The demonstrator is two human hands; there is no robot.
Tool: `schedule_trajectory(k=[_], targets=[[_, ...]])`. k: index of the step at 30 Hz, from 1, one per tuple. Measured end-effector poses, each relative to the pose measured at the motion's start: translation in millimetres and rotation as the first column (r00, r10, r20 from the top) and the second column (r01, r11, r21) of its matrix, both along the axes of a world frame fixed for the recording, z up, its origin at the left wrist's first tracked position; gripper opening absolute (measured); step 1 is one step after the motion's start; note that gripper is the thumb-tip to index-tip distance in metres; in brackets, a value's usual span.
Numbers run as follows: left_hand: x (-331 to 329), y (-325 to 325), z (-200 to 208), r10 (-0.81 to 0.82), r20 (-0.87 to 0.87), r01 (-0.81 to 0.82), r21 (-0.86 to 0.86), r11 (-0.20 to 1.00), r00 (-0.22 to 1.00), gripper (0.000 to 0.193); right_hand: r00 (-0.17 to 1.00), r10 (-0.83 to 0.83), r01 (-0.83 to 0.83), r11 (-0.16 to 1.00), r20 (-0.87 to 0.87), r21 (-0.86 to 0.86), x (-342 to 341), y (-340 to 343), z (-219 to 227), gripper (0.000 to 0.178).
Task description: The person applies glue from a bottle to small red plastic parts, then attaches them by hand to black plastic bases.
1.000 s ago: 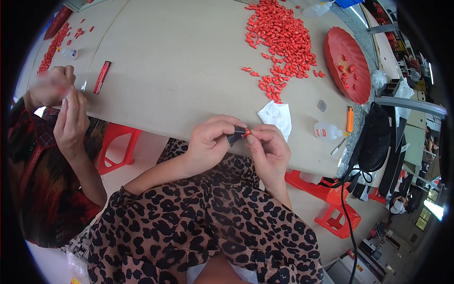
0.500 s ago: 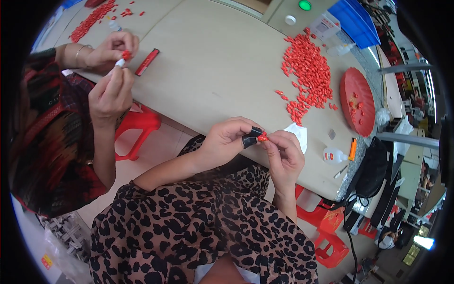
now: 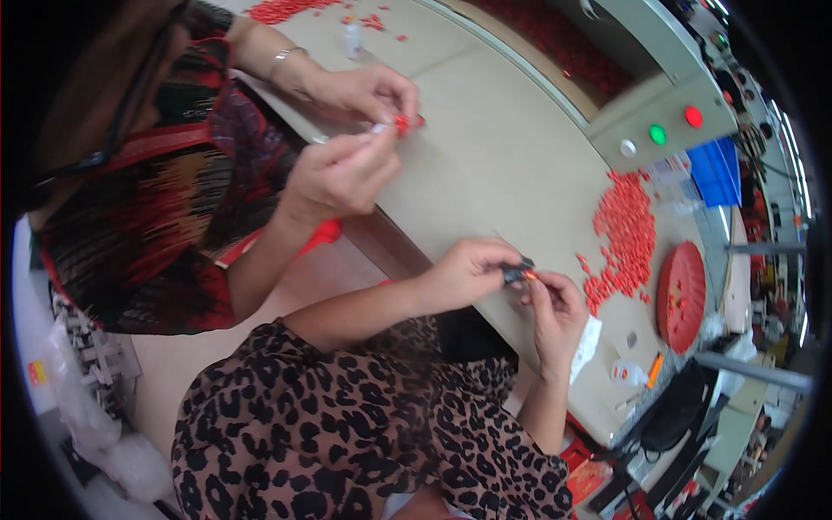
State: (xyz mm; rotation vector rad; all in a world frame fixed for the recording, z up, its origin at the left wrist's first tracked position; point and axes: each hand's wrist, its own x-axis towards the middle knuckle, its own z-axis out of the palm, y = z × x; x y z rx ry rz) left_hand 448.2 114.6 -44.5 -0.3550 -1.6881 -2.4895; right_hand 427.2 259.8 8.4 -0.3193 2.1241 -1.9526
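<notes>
Left hand, black finger covers on, pinches small red piece; right hand pinches its other side. Piece held above tabletop, near front edge. Farther right: red pile, white sheet, bottle, red scalloped tray.

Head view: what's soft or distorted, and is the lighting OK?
Head view: red pile soft, its pieces blurring together; small red piece between left hand and right hand lacks crisp detail. Head view: black corners, tabletop edge bowed by the fisheye. Head view: tabletop lighting fairly even.
</notes>
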Motion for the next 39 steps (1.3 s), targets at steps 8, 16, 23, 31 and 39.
schedule_trajectory(k=[8,16,23,31,39], targets=[[-11.3,7.7,3.2,0.080,-0.076,-0.088,-0.110,0.990,0.994,0.015,1.000,-0.029,0.029,1.000,-0.008,-0.003,-8.2,8.9,-8.4,0.008],[-17.2,4.8,-0.2,0.072,-0.050,-0.080,-0.177,0.981,0.996,0.012,0.999,0.040,-0.041,0.998,-0.021,-0.051,-15.2,11.4,-17.8,0.005],[-18.4,6.8,-4.2,0.084,-0.055,-0.094,-0.221,0.971,0.995,0.013,0.997,0.052,-0.054,0.998,-0.060,-0.035,-17.0,14.1,-26.2,0.005],[-16.3,3.6,-2.5,0.115,-0.112,-0.142,-0.273,0.951,0.987,0.014,0.995,0.082,-0.086,0.994,-0.054,-0.068,-16.5,14.7,-32.1,0.007],[-15.5,3.7,-0.7,0.034,-0.028,-0.041,-0.298,0.954,0.999,0.010,0.996,0.073,-0.076,0.995,-0.043,-0.072,-16.1,15.4,-33.3,0.007]])
